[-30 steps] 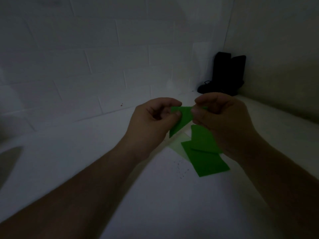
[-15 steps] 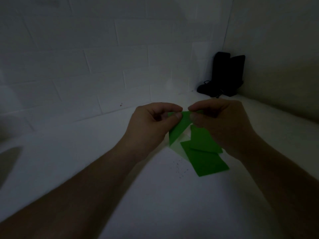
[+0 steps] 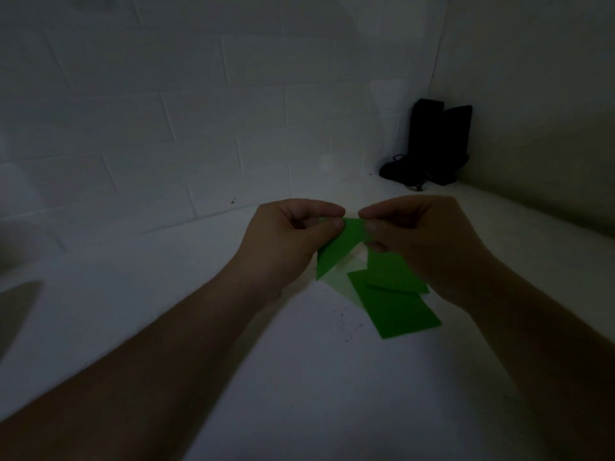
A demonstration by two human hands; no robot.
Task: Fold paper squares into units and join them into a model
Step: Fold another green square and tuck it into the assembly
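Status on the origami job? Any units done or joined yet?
Early. No joined model is visible. In hand: the left hand and right hand both pinch one green folded piece, triangular, held above the white surface. Left: loose green paper squares lie flat below the right hand, with a paler sheet beside them. Whether those are folded is unclear.

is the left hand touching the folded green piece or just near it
Touching. The head view shows the left hand pinching the top edge of the folded green piece between thumb and forefinger, with the paper hanging below that grip.
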